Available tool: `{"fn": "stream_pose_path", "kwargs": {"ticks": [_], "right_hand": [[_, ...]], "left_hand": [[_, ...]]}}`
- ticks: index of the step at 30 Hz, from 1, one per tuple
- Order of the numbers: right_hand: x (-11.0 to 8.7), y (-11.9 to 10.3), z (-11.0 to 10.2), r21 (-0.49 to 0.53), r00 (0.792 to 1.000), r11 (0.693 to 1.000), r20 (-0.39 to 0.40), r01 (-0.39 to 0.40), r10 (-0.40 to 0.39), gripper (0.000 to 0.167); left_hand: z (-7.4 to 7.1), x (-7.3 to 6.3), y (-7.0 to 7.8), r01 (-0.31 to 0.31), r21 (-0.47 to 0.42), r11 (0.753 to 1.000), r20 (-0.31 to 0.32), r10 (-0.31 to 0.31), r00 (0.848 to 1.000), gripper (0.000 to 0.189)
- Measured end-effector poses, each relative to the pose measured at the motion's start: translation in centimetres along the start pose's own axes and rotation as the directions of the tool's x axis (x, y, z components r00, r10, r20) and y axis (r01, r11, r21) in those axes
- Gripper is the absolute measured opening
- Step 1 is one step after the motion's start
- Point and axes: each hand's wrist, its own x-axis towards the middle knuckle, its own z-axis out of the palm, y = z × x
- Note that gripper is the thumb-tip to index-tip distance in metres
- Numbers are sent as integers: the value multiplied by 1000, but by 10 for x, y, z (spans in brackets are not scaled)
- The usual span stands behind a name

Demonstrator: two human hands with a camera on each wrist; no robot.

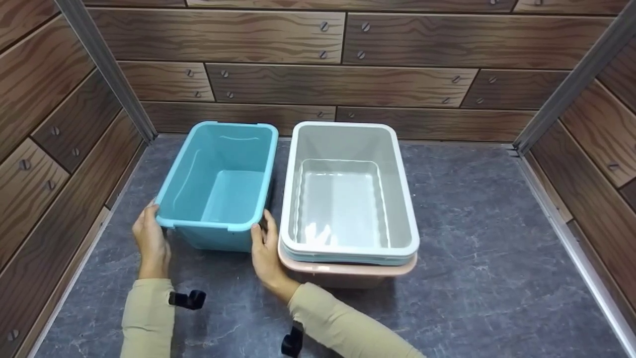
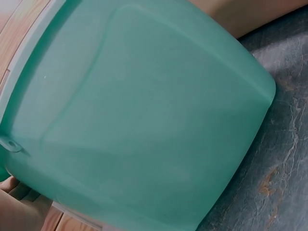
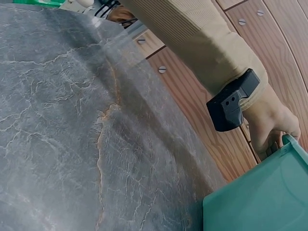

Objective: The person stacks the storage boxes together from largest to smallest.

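Observation:
A blue plastic bin [image 1: 236, 196] sits on the left of the floor, its open top facing up and its inside bare. My left hand [image 1: 150, 238] grips the rim at its front left corner; the left wrist view has part of that hand [image 2: 21, 204] at the lower left, beside the bin's front wall [image 2: 144, 115]. At the front right corner my right hand [image 1: 267, 253] holds the bin, thumb on the corner and fingers along the side. In the right wrist view, the left hand's fingers [image 3: 274, 139] curl at the rim.
Close to the right of the blue bin stands a nested stack: a grey-white bin [image 1: 343, 199] on top, a light blue rim [image 1: 348, 259] under it, and a pink bin [image 1: 348, 269] outermost. Wood-patterned walls [image 1: 278, 82] enclose the dark marbled surface [image 1: 477, 238] at the back and sides.

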Motion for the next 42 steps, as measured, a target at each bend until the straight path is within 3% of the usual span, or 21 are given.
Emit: {"fn": "stream_pose_path", "kwargs": {"ticks": [29,42], "right_hand": [[-2,-7,1,-121,1000,993,-14,-2,0,48],[5,-12,4,-64,999,998,-39,-9,7,48]], "left_hand": [[1,-1,-2,22,-78,997,-34,-24,999,49],[-2,1,-1,4,-58,998,-7,-5,1000,48]]}}
